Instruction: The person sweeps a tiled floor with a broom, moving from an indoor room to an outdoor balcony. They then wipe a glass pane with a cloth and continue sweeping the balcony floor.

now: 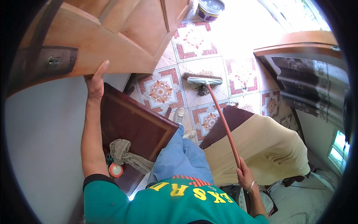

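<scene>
My left hand (96, 82) grips the edge of a wooden panel door (120, 53), its thumb on the face and its fingers behind the edge, out of sight. A dark lock plate (60, 60) sits on the door, left of this hand. At the lower right, my right hand (245, 175) is closed around the reddish handle of a push broom (223, 120). The broom's pale head (204, 80) with brown bristles lies on the patterned tile floor (161, 91). A small heap of dark dirt (203, 90) lies against the near side of the head.
A dark wooden table (134, 120) with a crumpled grey cloth (120, 151) stands close on the left. A beige cover (251, 142) drapes over furniture on the right. A plastic bucket (209, 10) stands at the top, and a dark curtain (307, 84) hangs at the right.
</scene>
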The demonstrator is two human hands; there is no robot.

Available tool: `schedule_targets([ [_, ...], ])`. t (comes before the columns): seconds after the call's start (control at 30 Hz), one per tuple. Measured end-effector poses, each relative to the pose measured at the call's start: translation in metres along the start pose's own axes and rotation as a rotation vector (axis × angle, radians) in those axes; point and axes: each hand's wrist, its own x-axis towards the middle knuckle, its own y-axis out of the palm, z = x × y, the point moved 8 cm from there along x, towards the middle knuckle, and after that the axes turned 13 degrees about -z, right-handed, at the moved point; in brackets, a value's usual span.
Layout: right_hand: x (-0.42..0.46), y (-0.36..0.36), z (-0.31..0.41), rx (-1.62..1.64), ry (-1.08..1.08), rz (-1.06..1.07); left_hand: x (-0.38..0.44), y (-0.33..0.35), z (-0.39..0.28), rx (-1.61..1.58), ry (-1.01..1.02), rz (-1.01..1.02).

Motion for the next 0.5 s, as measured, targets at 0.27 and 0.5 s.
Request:
schedule_targets([
  [0.27, 0.102, 0.003, 0.111, -0.164, -0.351, -0.136, 0.000, 0.005, -0.002, -0.003, -0.025, -0.011],
  [0.5, 0.155, 0.004, 0.053, -0.561, -0.064, -0.061, 0.010, -0.004, 0.011, -0.036, -0.079, 0.007],
])
